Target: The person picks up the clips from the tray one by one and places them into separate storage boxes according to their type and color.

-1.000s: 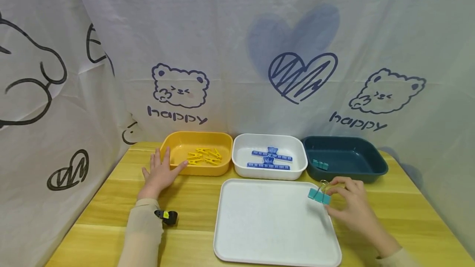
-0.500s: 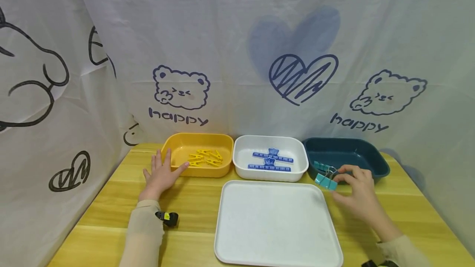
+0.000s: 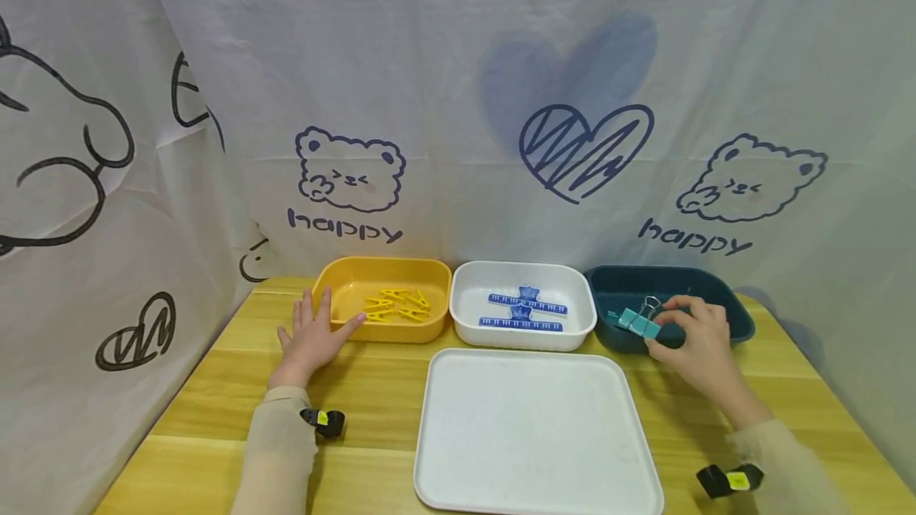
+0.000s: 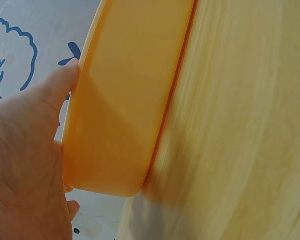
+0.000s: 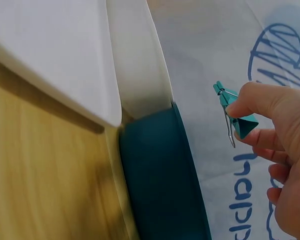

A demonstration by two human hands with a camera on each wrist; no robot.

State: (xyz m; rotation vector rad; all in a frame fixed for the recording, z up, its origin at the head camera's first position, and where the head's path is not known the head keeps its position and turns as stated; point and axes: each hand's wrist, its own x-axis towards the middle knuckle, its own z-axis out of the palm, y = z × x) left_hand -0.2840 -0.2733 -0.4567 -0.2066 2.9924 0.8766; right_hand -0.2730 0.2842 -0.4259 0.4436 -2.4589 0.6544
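My right hand (image 3: 697,344) pinches a teal binder clip (image 3: 639,323) between thumb and fingers, above the near left part of the dark teal bin (image 3: 669,276). The wire handles of the clip show in the right wrist view, where the binder clip (image 5: 238,112) stands out beyond the bin's rim. Another teal clip lies in that bin, mostly hidden behind the held one. At the left, my left hand (image 3: 308,346) rests on the near left corner of the yellow bin (image 3: 386,332), fingers spread and thumb along its rim. Several yellow clips (image 3: 396,306) lie inside.
Between the two coloured bins stands a white bin (image 3: 522,338) with two blue ruler-like clips (image 3: 521,324). A white tray (image 3: 537,427) lies in front on the wooden table (image 3: 372,451). A printed curtain (image 3: 458,205) hangs right behind the bins.
My right hand has carried the teal binder clip from over the tray's far right corner, away and to the right, to above the dark teal bin. The left hand has stayed in place.
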